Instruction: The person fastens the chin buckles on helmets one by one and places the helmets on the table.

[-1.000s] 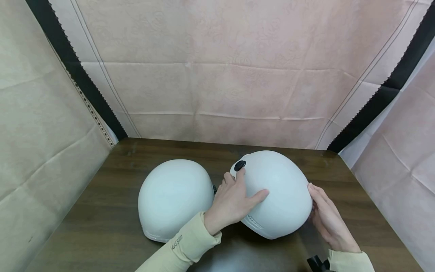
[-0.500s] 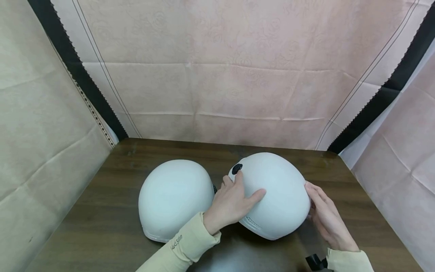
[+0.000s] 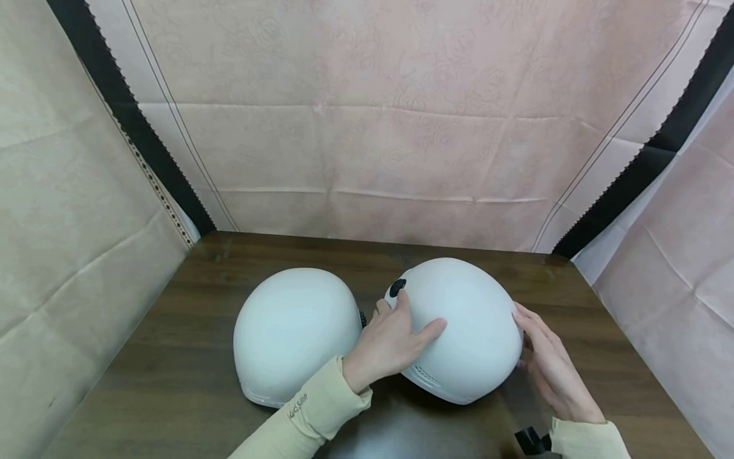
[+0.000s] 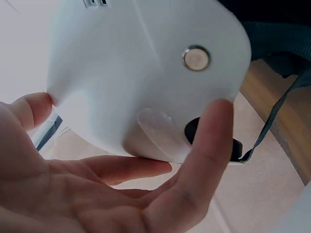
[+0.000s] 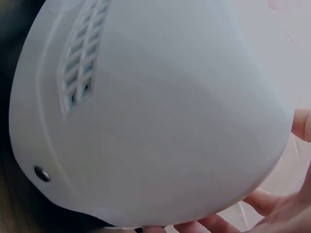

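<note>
Between my hands is a white helmet (image 3: 464,331), tilted. My left hand (image 3: 387,341) holds its left side, the thumb spread on the shell and a fingertip beside a black oval piece (image 3: 397,287). In the left wrist view a round metal rivet (image 4: 196,58) shows on the shell, and a dark strap (image 4: 272,121) hangs by the rim. My right hand (image 3: 553,366) grips the helmet's right side, some fingers hidden behind the shell. Slotted vents (image 5: 82,60) show in the right wrist view. The helmet's inside is hidden.
A second white helmet (image 3: 295,335) stands to the left on the brown wooden table (image 3: 172,376), close to my left forearm. Pale patterned cloth walls (image 3: 401,146) enclose the back and both sides.
The held helmet has shifted slightly left and turned a little, its black oval piece moving left and down. Both hands move with it. The other helmet stays put.
</note>
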{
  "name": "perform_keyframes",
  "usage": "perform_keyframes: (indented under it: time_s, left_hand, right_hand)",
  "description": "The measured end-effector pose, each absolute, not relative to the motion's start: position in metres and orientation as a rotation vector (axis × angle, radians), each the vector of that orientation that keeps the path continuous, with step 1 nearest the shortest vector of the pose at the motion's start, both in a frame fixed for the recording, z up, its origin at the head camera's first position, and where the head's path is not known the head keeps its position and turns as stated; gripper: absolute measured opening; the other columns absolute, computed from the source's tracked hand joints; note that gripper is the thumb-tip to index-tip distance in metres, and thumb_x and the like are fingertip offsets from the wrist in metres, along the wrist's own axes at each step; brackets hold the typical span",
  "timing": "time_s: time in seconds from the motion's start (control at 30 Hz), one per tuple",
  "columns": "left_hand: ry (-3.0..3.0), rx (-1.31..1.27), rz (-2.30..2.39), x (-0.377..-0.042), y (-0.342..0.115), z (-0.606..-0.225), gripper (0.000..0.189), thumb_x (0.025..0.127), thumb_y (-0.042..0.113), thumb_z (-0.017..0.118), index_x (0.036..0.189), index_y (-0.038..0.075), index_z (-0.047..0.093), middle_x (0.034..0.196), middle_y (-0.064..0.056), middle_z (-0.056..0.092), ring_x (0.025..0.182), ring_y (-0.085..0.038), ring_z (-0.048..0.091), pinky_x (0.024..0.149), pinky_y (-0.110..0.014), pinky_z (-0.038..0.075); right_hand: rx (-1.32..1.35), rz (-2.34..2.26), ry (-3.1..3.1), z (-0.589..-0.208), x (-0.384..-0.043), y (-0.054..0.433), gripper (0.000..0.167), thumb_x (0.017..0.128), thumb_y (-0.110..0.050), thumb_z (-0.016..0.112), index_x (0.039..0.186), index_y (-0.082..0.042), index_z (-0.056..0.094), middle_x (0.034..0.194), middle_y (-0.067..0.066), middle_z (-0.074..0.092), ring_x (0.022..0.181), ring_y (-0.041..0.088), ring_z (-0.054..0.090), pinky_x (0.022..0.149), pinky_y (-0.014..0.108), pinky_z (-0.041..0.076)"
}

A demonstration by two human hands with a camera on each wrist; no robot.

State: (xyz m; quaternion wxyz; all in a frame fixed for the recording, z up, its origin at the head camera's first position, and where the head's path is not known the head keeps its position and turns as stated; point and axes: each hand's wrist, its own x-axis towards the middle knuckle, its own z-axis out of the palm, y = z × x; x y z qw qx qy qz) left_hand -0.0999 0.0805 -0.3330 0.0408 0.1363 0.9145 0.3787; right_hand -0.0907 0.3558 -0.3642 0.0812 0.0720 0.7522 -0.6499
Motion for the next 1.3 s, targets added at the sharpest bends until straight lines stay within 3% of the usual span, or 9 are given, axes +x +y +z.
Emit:
perform_keyframes:
  time_s: [0.2, 0.33, 0.4, 0.53, 0.77, 0.97, 1.3]
  left_hand:
    - [2.726, 0.426, 1.182, -0.099, 0.078, -0.334, 0.097, 0.091, 0.066, 0.047, 0.149, -0.008, 0.023, 0.135, -0.042, 0.034, 0.114, -0.041, 0.052, 0.089, -0.047, 0.045]
    - [2.691, 0.426, 1.164, -0.099, 0.078, -0.335, 0.097, 0.092, 0.065, 0.046, 0.149, -0.01, 0.022, 0.136, -0.042, 0.035, 0.089, -0.032, 0.061, 0.08, -0.041, 0.048]
    - [2.699, 0.427, 1.141, -0.099, 0.078, -0.336, 0.097, 0.092, 0.065, 0.046, 0.147, -0.012, 0.023, 0.132, -0.041, 0.038, 0.075, -0.028, 0.059, 0.073, -0.038, 0.048]
    - [2.711, 0.415, 1.1, -0.099, 0.078, -0.337, 0.097, 0.092, 0.065, 0.046, 0.146, -0.013, 0.024, 0.129, -0.038, 0.042, 0.069, -0.026, 0.056, 0.07, -0.037, 0.047]
    - [2.713, 0.382, 1.06, -0.098, 0.08, -0.34, 0.099, 0.093, 0.067, 0.043, 0.146, -0.014, 0.023, 0.134, -0.035, 0.045, 0.075, -0.031, 0.062, 0.068, -0.037, 0.049]
    - [2.718, 0.369, 1.035, -0.094, 0.082, -0.343, 0.102, 0.092, 0.069, 0.042, 0.143, -0.018, 0.023, 0.117, -0.03, 0.056, 0.075, -0.028, 0.063, 0.063, -0.037, 0.048]
    - [2.689, 0.369, 1.038, -0.094, 0.084, -0.348, 0.106, 0.09, 0.071, 0.04, 0.142, -0.019, 0.024, 0.091, -0.02, 0.062, 0.065, -0.021, 0.058, 0.056, -0.035, 0.045]
  right_hand:
    - [0.22, -1.933, 2.26, -0.365, -0.092, 0.355, 0.072, 0.098, -0.058, 0.041, 0.156, -0.021, 0.018, 0.156, 0.007, 0.012, 0.127, 0.027, 0.021, 0.093, 0.05, 0.034]
    - [0.205, -1.944, 2.261, -0.364, -0.092, 0.354, 0.074, 0.098, -0.056, 0.042, 0.157, -0.02, 0.015, 0.159, 0.008, 0.009, 0.136, 0.029, 0.013, 0.104, 0.061, 0.022]
    - [0.193, -1.948, 2.261, -0.364, -0.092, 0.354, 0.075, 0.098, -0.056, 0.044, 0.157, -0.02, 0.015, 0.16, 0.009, 0.006, 0.141, 0.03, 0.008, 0.107, 0.065, 0.014]
    - [0.175, -1.942, 2.279, -0.363, -0.091, 0.352, 0.076, 0.098, -0.055, 0.046, 0.157, -0.02, 0.015, 0.162, 0.009, 0.003, 0.145, 0.03, 0.001, 0.107, 0.068, 0.007]
    - [0.155, -1.849, 2.356, -0.36, -0.089, 0.349, 0.076, 0.097, -0.055, 0.048, 0.157, -0.022, 0.014, 0.162, 0.006, 0.004, 0.146, 0.032, 0.002, 0.104, 0.072, 0.011]
    - [0.196, -1.849, 2.373, -0.359, -0.09, 0.345, 0.079, 0.096, -0.054, 0.051, 0.157, -0.02, 0.014, 0.162, 0.007, 0.005, 0.145, 0.034, 0.006, 0.106, 0.069, 0.014]
    - [0.236, -1.792, 2.452, -0.362, -0.089, 0.343, 0.079, 0.095, -0.055, 0.053, 0.157, -0.023, 0.016, 0.16, 0.011, 0.012, 0.141, 0.034, 0.019, 0.106, 0.065, 0.022]
